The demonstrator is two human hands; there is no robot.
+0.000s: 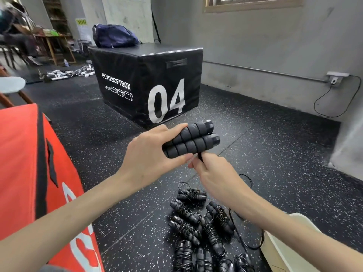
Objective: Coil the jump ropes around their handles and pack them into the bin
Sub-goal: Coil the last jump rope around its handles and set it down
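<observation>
Far left, a red plyo box with a black stripe takes up the near corner. Further back, a black plyo box marked "PLYOSOFTBOX 04" is parked on the speckled rubber floor, with a navy bag dumped on top of it.

Middle of the view, a pair of black foam handles is held side by side in the left hand, fingers closed around the near ends, thumb pressed underneath. A few turns of thin black cord are already wound across both handles. Just right of that, the cord is pinched between the fingertips of the right hand, right under the handles.

Down on the floor near the person, a heap of already coiled jump ropes is piled up, loose cord trailing off to the right. At the near right edge, a white bin is only partly seen, just beside the heap.
</observation>
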